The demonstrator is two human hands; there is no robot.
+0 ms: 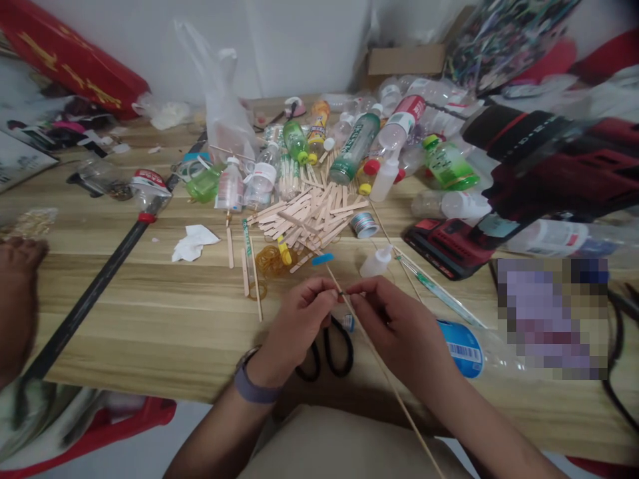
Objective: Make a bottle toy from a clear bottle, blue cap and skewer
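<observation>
- The left hand has its grip closed, thumb and fingers pinched on a thin bamboo skewer.
- The right hand pinches the same skewer just beside it, at 3 o'clock from the left fingertips.
- The skewer slants from a blue cap at 11 o'clock down to 5 o'clock, past the edge of the tabletop.
- Black-handled scissors lie under the hands.
- A heap of craft sticks sits at 12 o'clock, with plastic bottles beyond.
- A red cordless drill lies at 2 o'clock.
</observation>
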